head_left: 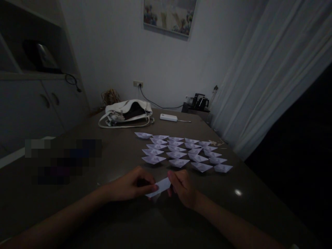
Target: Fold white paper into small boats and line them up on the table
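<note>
A small folded piece of white paper is held between my two hands, a little above the dark tabletop. My left hand pinches its left end between thumb and fingers. At its right end, my right hand grips the paper, with the fingers curled behind it. Just beyond my hands stand several white paper boats, set out in rough rows. The nearest boats are close to the knuckles of my right hand but apart from it.
On the dark table, a white handbag lies open at the back left. A white power bank with a short cable is to its right. A coffee maker stands beyond the far edge. Sheer curtains hang at the right.
</note>
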Action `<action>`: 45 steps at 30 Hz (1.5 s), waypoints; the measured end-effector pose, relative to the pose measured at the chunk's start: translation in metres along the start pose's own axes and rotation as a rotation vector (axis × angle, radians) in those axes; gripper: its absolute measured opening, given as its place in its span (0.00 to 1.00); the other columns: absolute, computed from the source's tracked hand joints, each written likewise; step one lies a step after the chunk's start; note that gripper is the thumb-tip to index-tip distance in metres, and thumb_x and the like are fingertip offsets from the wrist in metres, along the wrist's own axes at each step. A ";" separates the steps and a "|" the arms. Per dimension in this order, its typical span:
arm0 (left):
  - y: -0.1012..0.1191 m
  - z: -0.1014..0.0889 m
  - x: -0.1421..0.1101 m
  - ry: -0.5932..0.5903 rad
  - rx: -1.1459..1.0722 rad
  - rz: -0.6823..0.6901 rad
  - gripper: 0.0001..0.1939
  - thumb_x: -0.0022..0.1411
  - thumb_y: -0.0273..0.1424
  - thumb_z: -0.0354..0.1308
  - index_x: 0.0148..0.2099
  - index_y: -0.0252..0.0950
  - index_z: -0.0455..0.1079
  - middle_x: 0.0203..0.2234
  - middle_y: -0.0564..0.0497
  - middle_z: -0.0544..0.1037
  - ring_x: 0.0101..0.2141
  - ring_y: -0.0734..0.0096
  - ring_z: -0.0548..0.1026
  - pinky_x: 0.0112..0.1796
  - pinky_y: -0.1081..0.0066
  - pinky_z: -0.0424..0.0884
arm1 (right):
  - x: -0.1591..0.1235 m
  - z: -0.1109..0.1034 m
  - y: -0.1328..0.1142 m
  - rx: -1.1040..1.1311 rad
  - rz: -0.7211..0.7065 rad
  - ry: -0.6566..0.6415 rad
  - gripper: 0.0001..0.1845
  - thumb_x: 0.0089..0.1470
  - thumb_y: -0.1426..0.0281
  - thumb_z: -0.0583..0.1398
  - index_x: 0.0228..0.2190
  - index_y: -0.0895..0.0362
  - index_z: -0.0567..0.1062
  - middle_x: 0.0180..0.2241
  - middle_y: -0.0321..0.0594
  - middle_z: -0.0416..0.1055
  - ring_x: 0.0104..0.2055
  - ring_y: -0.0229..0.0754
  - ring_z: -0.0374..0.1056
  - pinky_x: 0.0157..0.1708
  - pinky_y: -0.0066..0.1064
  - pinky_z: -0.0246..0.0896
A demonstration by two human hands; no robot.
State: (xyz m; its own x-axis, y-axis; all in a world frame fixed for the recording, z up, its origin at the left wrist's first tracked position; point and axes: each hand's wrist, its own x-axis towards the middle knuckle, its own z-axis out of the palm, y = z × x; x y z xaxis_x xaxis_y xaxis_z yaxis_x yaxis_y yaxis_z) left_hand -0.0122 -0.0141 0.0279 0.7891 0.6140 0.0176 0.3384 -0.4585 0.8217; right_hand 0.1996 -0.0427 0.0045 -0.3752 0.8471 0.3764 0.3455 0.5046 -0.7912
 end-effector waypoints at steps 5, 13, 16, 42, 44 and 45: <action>0.002 0.002 -0.001 0.101 -0.066 0.017 0.16 0.60 0.44 0.59 0.34 0.35 0.76 0.26 0.53 0.79 0.29 0.69 0.73 0.31 0.75 0.68 | -0.001 0.001 0.001 -0.003 -0.002 -0.001 0.39 0.64 0.48 0.42 0.12 0.57 0.65 0.11 0.35 0.61 0.15 0.32 0.57 0.19 0.24 0.51; -0.002 -0.002 0.000 0.270 0.063 0.010 0.14 0.60 0.41 0.58 0.32 0.34 0.74 0.27 0.51 0.76 0.32 0.67 0.72 0.36 0.71 0.66 | -0.001 0.002 0.001 -0.013 0.002 0.019 0.37 0.64 0.49 0.44 0.13 0.57 0.66 0.12 0.36 0.63 0.16 0.33 0.60 0.21 0.26 0.53; -0.003 -0.001 -0.001 0.251 0.045 -0.004 0.16 0.60 0.42 0.57 0.32 0.33 0.74 0.27 0.51 0.75 0.32 0.66 0.71 0.35 0.71 0.66 | 0.000 0.001 0.002 -0.029 0.000 0.016 0.37 0.65 0.51 0.43 0.12 0.57 0.65 0.12 0.37 0.64 0.16 0.34 0.62 0.23 0.26 0.55; -0.006 -0.004 0.006 0.130 -0.360 -0.016 0.17 0.64 0.44 0.54 0.34 0.35 0.69 0.28 0.53 0.74 0.31 0.68 0.71 0.32 0.72 0.65 | 0.001 0.000 -0.004 -0.003 -0.051 -0.075 0.17 0.59 0.68 0.56 0.24 0.60 0.79 0.16 0.35 0.68 0.17 0.33 0.60 0.19 0.23 0.50; -0.005 -0.004 0.006 0.110 -0.407 -0.010 0.16 0.64 0.44 0.55 0.35 0.35 0.69 0.29 0.52 0.75 0.32 0.68 0.72 0.35 0.71 0.66 | 0.001 -0.001 -0.005 -0.007 -0.030 -0.062 0.16 0.59 0.68 0.57 0.25 0.60 0.80 0.16 0.34 0.67 0.18 0.33 0.59 0.19 0.23 0.50; -0.005 -0.003 0.006 0.104 -0.427 -0.006 0.16 0.63 0.44 0.56 0.36 0.35 0.68 0.29 0.52 0.75 0.33 0.68 0.73 0.36 0.71 0.66 | 0.002 -0.001 -0.005 -0.006 -0.018 -0.051 0.15 0.59 0.68 0.57 0.27 0.61 0.80 0.16 0.34 0.67 0.18 0.33 0.59 0.20 0.23 0.50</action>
State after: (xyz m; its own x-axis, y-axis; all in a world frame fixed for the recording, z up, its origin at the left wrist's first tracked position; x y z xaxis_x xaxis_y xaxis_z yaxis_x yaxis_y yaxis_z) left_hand -0.0107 -0.0057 0.0258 0.7242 0.6877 0.0512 0.0837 -0.1614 0.9833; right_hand 0.1983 -0.0435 0.0097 -0.4253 0.8280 0.3654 0.3434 0.5212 -0.7813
